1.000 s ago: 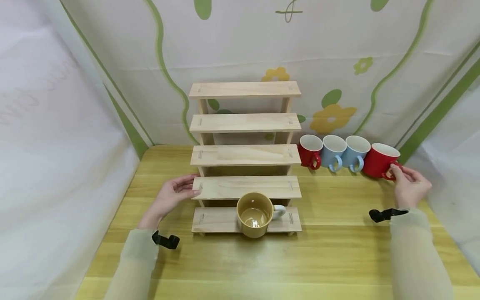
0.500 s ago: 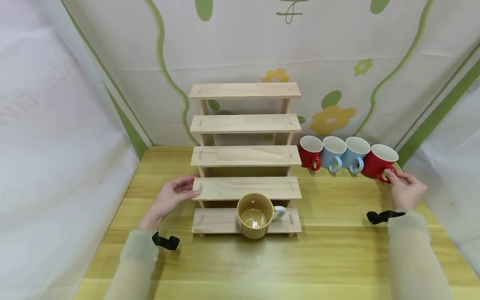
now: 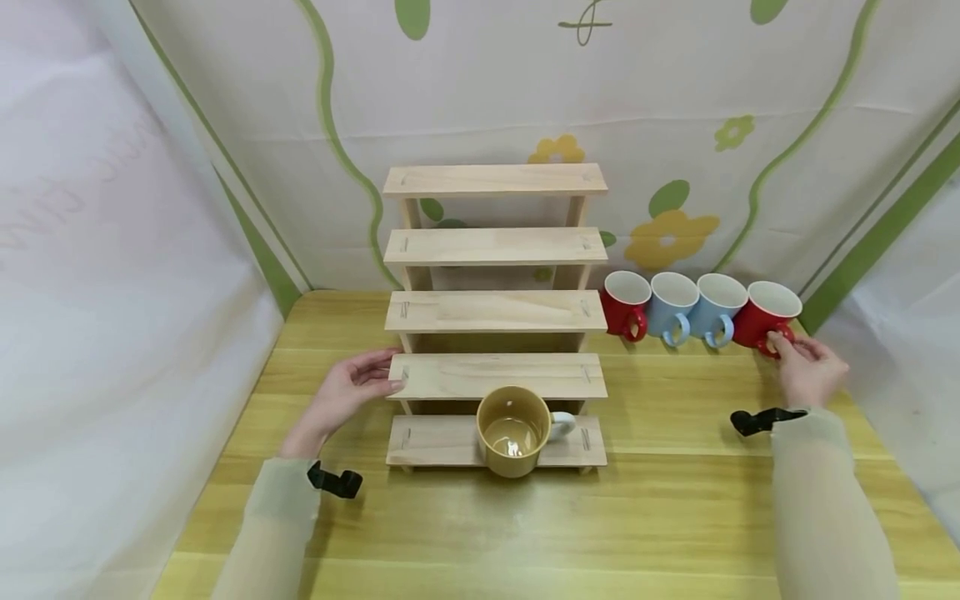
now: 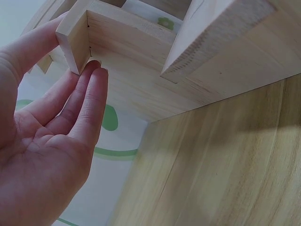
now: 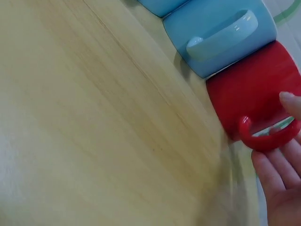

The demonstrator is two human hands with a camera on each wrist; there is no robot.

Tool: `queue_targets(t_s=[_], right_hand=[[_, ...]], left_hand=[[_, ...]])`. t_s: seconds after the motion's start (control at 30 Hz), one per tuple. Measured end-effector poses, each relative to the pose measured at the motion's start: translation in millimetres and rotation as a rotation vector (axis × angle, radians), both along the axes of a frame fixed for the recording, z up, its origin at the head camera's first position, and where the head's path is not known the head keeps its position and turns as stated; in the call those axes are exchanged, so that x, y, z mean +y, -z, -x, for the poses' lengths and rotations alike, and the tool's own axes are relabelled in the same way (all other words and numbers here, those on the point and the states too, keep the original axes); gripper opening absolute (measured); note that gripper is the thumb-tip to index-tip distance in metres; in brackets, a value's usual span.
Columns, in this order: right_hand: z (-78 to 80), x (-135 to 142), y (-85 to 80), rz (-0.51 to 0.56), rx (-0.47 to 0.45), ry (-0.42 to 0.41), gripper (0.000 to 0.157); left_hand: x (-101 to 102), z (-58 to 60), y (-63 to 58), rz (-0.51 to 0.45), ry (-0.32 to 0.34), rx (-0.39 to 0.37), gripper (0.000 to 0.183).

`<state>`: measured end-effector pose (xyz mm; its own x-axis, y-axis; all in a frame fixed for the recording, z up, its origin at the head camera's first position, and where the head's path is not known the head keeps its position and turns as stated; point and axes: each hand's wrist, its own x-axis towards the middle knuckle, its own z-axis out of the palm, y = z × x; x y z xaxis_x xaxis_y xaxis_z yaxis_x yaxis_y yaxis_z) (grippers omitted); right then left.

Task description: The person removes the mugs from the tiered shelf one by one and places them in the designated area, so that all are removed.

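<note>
My left hand [image 3: 352, 396] pinches the left end of the second-lowest board of a stepped wooden shelf [image 3: 495, 375]. In the left wrist view the thumb lies over that board [image 4: 74, 40] and the fingers are beneath it. At the far right, my right hand [image 3: 810, 371] pinches the handle of a red mug [image 3: 761, 321] with a white inside. That mug stands on the table at the right end of a row, against a light blue mug [image 5: 221, 33]. On the lowest board sits a yellow-brown mug [image 3: 512, 458], its white handle pointing right.
Left of the held mug stand two light blue mugs, one of them [image 3: 670, 312] beside another red mug [image 3: 621, 312] close to the shelf's right side. A patterned cloth [image 3: 480, 83] hangs behind the wooden table [image 3: 525, 533].
The right hand has drawn the red mug slightly left, and its handle has turned more toward the front. My left hand keeps its hold on the board.
</note>
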<state>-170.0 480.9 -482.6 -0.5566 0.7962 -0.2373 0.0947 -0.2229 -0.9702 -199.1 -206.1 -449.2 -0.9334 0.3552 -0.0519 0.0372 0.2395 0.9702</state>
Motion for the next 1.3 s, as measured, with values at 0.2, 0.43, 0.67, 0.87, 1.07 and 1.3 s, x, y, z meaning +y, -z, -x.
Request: queue_targets(t_s=[0.2, 0.43, 0.67, 0.87, 1.07, 1.3], right_hand=[[1.2, -9, -21.4, -0.189, -0.020, -0.015, 0.074], [0.0, -36, -73.2, -0.392, 0.005, -0.141, 0.069], [-11.9, -88, -123.3, -0.391, 0.188, -0.268, 0.060], [-21.9, -128, -147.1, -0.468, 0.333, -0.412, 0.051], [-31.7, -156, -154.5, -0.683, 0.367, -0.538, 0.047], [-37.9, -179, -154.1, -0.742, 0.513, -0.764, 0.047]], left_hand=[[0, 0.3, 0.9, -0.004, -0.002, 0.004, 0.061], [-1, 1.0, 0.8, -0.004, -0.008, 0.005, 0.060], [-1, 1.7, 1.3, -0.003, 0.001, 0.003, 0.061], [0, 2.0, 0.0, -0.018, 0.003, -0.008, 0.061], [1, 2.0, -0.6, -0.034, 0.008, -0.011, 0.061], [0, 2.0, -0.6, -0.032, 0.010, -0.004, 0.061]])
